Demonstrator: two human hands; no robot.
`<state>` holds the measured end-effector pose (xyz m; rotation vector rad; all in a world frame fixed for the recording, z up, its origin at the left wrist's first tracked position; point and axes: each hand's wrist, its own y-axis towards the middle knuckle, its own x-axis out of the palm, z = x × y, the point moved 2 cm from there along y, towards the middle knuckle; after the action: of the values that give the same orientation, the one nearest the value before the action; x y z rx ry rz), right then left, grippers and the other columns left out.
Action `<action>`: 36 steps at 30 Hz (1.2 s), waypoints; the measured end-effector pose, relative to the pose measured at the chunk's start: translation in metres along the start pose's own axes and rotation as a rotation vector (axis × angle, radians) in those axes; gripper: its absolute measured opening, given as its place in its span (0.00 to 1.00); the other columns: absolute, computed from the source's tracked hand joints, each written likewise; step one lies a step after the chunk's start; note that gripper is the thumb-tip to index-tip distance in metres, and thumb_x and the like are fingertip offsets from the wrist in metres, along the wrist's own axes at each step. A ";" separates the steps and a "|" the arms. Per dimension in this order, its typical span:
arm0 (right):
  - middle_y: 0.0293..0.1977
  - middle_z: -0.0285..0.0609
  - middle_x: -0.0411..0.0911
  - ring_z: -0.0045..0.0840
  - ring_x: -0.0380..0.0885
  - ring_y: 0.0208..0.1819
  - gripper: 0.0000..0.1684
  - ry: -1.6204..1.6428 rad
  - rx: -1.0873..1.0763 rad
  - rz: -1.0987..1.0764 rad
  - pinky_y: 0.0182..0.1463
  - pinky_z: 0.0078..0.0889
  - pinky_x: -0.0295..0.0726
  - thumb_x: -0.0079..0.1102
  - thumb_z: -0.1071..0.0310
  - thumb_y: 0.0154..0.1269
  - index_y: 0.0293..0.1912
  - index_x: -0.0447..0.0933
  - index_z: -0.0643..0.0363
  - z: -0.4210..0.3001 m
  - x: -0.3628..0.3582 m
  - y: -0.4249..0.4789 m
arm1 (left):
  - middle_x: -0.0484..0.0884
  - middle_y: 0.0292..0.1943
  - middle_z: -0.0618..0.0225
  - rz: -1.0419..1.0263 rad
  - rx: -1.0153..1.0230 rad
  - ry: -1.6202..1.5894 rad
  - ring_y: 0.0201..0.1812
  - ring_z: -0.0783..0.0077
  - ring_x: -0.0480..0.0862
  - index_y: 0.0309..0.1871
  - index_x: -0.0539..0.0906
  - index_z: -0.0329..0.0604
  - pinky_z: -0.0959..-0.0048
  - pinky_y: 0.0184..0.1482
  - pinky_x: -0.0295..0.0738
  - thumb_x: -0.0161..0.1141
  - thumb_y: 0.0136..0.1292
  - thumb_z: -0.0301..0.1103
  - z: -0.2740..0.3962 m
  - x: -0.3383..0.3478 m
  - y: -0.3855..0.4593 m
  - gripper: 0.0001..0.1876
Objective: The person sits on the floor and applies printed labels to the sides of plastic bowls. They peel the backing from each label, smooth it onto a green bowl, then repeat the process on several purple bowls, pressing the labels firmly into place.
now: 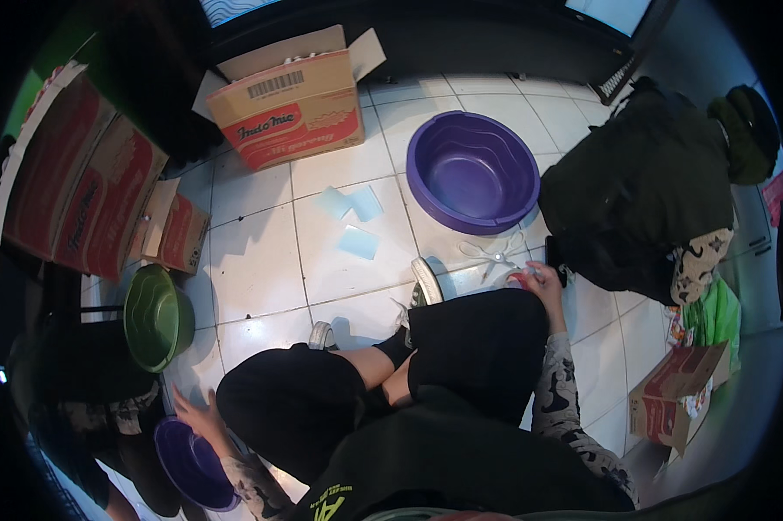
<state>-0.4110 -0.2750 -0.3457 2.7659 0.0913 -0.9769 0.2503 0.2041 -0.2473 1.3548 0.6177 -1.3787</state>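
My left hand (199, 420) has its fingers apart and holds nothing. It is over the rim of a small purple plastic basin (193, 465) beside my left knee. By my right knee, my right hand (548, 286) has its fingers closed on a small red object (517, 280), mostly covered by the fingers. Just beyond it on the tiles lies a white scissor-shaped plastic piece (499, 256). A large purple basin (473, 172) stands farther out with nothing in it. Three pale blue sheets (359, 242) lie on the floor ahead of me.
An open Indomie carton (287, 120) stands at the back, with larger (85, 182) and smaller cartons (183, 234) at left. A green basin (159, 319) is below them. One person (639, 195) crouches at right, another (72, 391) at left. An open carton (671, 397) sits lower right.
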 end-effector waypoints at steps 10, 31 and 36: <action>0.53 0.43 0.85 0.39 0.80 0.59 0.22 -0.553 -0.263 -0.316 0.73 0.47 0.64 0.74 0.56 0.62 0.54 0.87 0.52 -0.162 0.023 0.104 | 0.82 0.62 0.51 -0.759 0.779 -0.641 0.63 0.51 0.82 0.72 0.75 0.43 0.56 0.65 0.75 0.73 0.62 0.36 0.285 -0.051 -0.062 0.34; 0.43 0.37 0.85 0.29 0.81 0.53 0.14 -0.204 -0.262 0.179 0.67 0.46 0.60 0.70 0.52 0.68 0.44 0.88 0.51 -0.150 0.000 0.086 | 0.87 0.51 0.53 -0.866 0.998 -0.284 0.55 0.50 0.85 0.69 0.77 0.46 0.56 0.59 0.75 0.71 0.62 0.48 0.264 -0.038 -0.071 0.34; 0.44 0.35 0.85 0.29 0.77 0.59 0.18 -0.559 -0.431 -0.021 0.64 0.51 0.60 0.71 0.49 0.63 0.46 0.89 0.49 -0.139 0.020 0.077 | 0.87 0.50 0.53 -0.871 1.031 -0.240 0.53 0.50 0.85 0.69 0.78 0.46 0.56 0.58 0.76 0.71 0.62 0.49 0.265 -0.038 -0.073 0.33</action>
<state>-0.3000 -0.3202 -0.2394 2.0356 0.2133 -1.4910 0.0762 0.0012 -0.1753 1.7115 0.3111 -2.7696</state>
